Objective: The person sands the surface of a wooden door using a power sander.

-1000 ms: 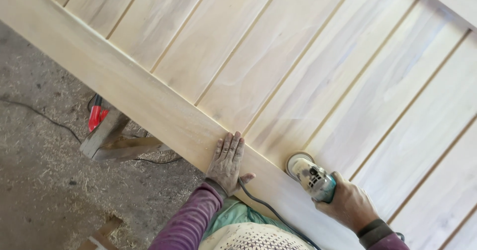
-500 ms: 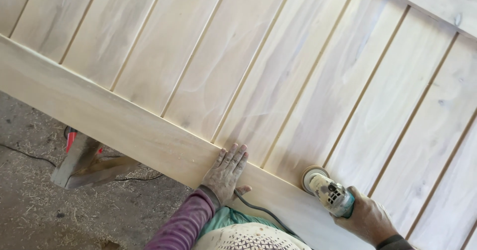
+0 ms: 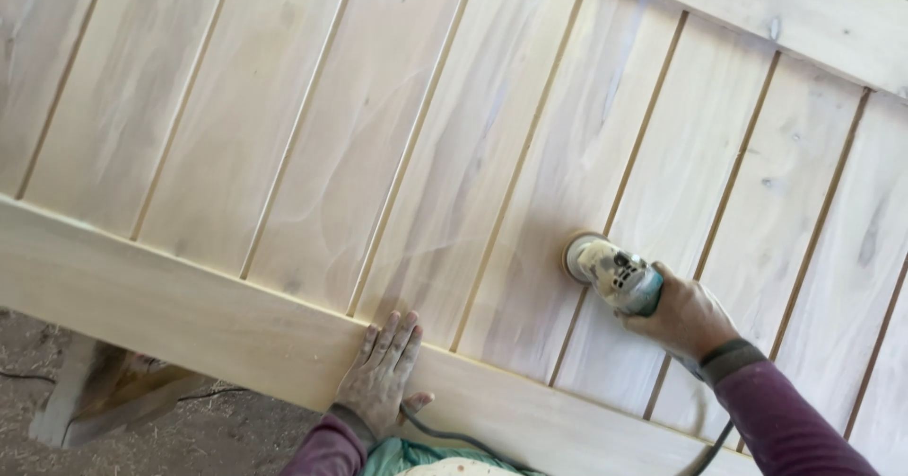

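Sanding of a large pale wooden door [image 3: 312,135], laid flat and filling most of the view. Built of vertical boards divided by narrow grooves, framed by a wide rail [image 3: 189,320] along the near edge and a second rail [image 3: 785,22] at 1 o'clock.

Right hand [image 3: 686,320], at 4 o'clock from centre: closed around the body of a small grinder [image 3: 615,275], teal and grey, dust-coated. Round sanding disc [image 3: 579,254] flat against a board, just beside a groove. Purple sleeve [image 3: 794,419] running off to 5 o'clock.

Left hand [image 3: 383,377], at 6 o'clock: flat, fingers spread, palm pressed on the near rail, fingertips reaching the joint between rail and boards. Holding nothing; bracing only.

Black cord [image 3: 454,435] running along the bottom edge just beside the left hand. Wooden stand [image 3: 90,396] under the door at 8 o'clock, on a dusty floor [image 3: 218,438] strewn with shavings.

Progress, as a judgement: surface largely smooth and even in colour, with faint curved swirl marks on the boards at 10 to 12 o'clock, consistent with passes already made there. Greyish streaks and small dark spots on boards at 1 to 3 o'clock, possibly unfinished. Grooves too fine to assess. Work apparently well advanced on the near-left portion; right portion, beyond the disc, apparently left to do.
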